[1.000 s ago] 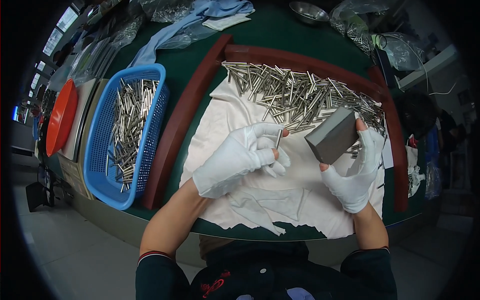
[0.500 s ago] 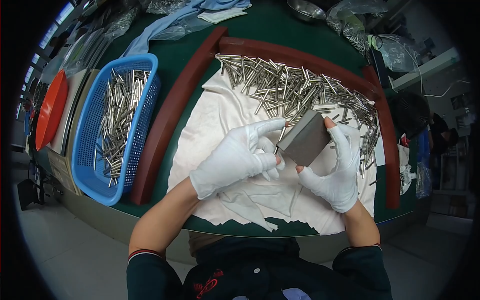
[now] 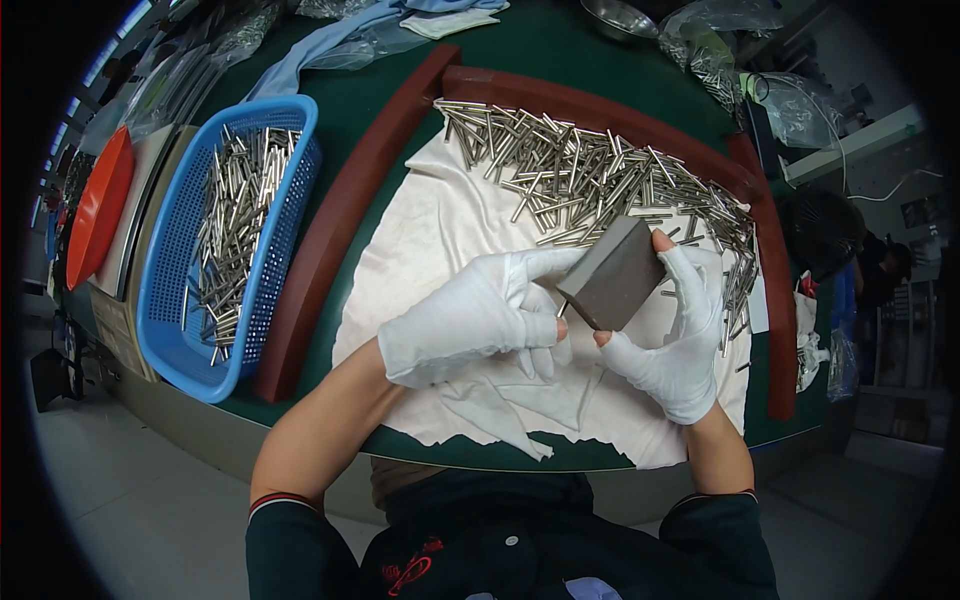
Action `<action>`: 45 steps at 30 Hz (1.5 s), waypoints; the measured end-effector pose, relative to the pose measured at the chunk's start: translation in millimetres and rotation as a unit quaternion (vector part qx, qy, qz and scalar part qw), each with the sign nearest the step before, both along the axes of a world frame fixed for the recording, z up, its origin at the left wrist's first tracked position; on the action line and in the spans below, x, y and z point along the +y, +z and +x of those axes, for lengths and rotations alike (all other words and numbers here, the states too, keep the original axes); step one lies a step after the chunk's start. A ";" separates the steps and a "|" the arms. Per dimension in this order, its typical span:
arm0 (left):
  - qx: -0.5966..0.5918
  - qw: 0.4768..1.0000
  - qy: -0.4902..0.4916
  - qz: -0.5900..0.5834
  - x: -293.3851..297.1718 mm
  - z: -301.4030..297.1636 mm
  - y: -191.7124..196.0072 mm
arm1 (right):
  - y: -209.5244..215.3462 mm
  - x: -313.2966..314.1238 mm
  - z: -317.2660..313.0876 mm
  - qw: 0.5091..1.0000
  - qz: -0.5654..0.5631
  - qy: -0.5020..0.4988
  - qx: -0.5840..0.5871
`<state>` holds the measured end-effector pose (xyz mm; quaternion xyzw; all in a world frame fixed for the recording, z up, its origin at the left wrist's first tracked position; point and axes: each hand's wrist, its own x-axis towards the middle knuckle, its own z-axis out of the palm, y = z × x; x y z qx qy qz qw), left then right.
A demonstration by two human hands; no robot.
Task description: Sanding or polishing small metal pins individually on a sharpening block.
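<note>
My right hand (image 3: 672, 345), in a white glove with bare fingertips, grips a grey rectangular block (image 3: 613, 274) by its edges and tilts it above the white cloth (image 3: 440, 225). My left hand (image 3: 478, 315), also gloved, pinches a thin metal rod (image 3: 562, 309) whose end touches the block's lower left edge. A pile of several short metal rods (image 3: 590, 180) lies on the cloth just beyond both hands.
A dark red raised border (image 3: 330, 225) frames the cloth on the green table (image 3: 370, 95). At the left a blue mesh basket (image 3: 175, 330) holds several more rods, beside an orange lid (image 3: 98, 210). Clear plastic bags (image 3: 720, 40) and a metal bowl (image 3: 615, 15) lie at the back.
My right hand brought the grey block leftward to meet my left hand. The rod in my left hand now rests against the block.
</note>
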<state>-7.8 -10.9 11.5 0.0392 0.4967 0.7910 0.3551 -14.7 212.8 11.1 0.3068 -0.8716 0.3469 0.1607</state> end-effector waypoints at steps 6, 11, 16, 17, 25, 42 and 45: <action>-0.026 0.999 0.015 0.033 3.7 3.7 3.3 | 5.6 -2.5 -0.2 0.999 -0.015 0.018 0.038; -0.026 0.999 0.022 -0.010 15.0 6.9 4.4 | 5.6 -7.3 -0.4 0.998 -0.027 0.005 0.065; -0.017 0.999 0.033 0.009 13.1 7.0 15.8 | 0.7 -3.6 6.2 0.999 -0.020 -0.022 0.030; -0.017 0.999 0.034 0.009 13.3 8.1 16.0 | 0.5 -4.5 5.7 0.999 -0.020 -0.021 0.030; -0.002 0.999 0.001 -0.052 16.0 6.2 10.7 | 2.1 -7.5 2.8 0.998 -0.022 -0.001 0.064; -0.008 0.998 0.008 -0.069 9.8 6.3 9.1 | -1.4 -10.5 1.5 0.996 -0.032 -0.007 0.077; 0.016 0.999 0.033 -0.026 3.3 6.4 3.9 | -4.7 -3.4 5.9 0.998 -0.020 -0.008 0.062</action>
